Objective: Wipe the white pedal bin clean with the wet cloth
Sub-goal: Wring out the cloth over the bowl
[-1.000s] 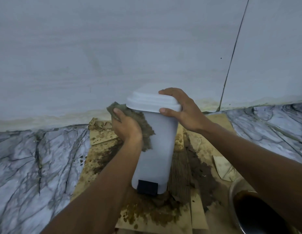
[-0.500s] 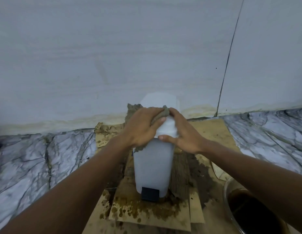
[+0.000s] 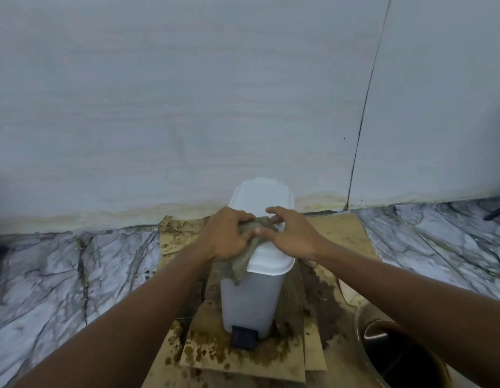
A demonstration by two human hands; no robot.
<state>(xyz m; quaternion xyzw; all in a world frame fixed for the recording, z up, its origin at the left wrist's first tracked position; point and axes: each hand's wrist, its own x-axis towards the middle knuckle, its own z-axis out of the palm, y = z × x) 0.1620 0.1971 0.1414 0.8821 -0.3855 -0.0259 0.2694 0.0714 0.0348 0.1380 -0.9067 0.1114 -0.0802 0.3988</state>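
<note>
Where the wall point(image 3: 187, 93) meets the marble floor point(image 3: 75, 275), the head view shows the white bin point(image 3: 250, 298) standing upright on stained, wet cardboard point(image 3: 343, 233), close to the foot of the wall. Its lid point(image 3: 260, 197) is down, and its black pedal point(image 3: 244, 337) faces the camera at the base. Brown blotches and dark wet patches spread over the cardboard around the bin's base.

The grey-brown cloth point(image 3: 243, 264) lies bunched on the near part of the lid. One end hangs over the lid's front left edge and down the bin's upper side.

The left hand point(image 3: 226, 236) sits on the left of the lid with its fingers curled round the bunched cloth, gripping it. The right hand point(image 3: 290, 236) lies on the right of the lid with its fingers spread and nearly straight. Its thumb and one fingertip rest on the cloth's upper end, and it grips nothing. The two hands are just beside each other, with the cloth between them. Both forearms reach in from the bottom corners.

At the lower right, partly hidden by the right forearm, a round metal bowl point(image 3: 360, 317) holds dark liquid point(image 3: 397, 357). It stands near the bin, apart from it, at the cardboard's edge.
</note>
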